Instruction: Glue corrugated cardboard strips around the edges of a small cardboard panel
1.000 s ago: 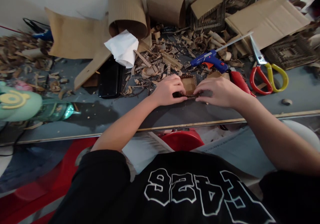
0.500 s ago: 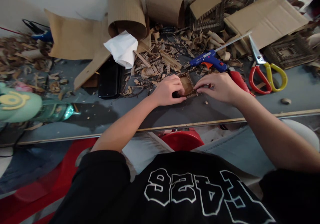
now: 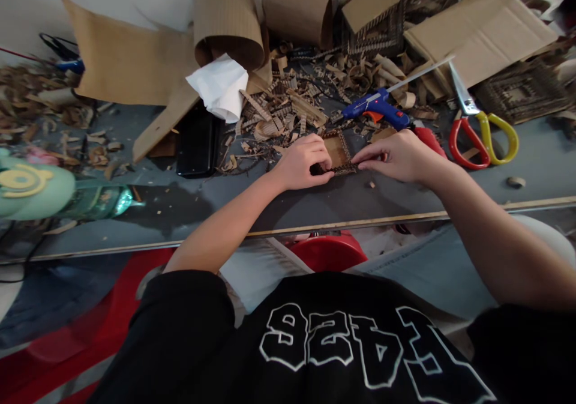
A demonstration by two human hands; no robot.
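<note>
A small cardboard box (image 3: 334, 149) with walls of corrugated strips lies on the grey table between my hands. My left hand (image 3: 306, 162) is closed round its left side, fingers over the wall and thumb along the near edge. At the box's near right corner, my right hand (image 3: 396, 156) pinches with thumb and forefinger; whatever lies between those fingertips is too small to make out. Just beyond the right hand rests a blue hot glue gun (image 3: 377, 108) with an orange trigger. To its right are scissors (image 3: 472, 122) with one red and one yellow handle.
Cardboard scraps (image 3: 288, 107) litter the table behind the box. A black phone (image 3: 197, 146) lies left, beside a crumpled white tissue (image 3: 220, 87). Cardboard rolls (image 3: 227, 14) stand along the wall. A green bottle (image 3: 96, 200) lies far left. The table's front edge (image 3: 351, 224) runs before me.
My right hand has shifted slightly right, and its fingertips have drawn a little away from the box's inside. The left hand stays in place. The big cardboard sheet at back left has swung leftward.
</note>
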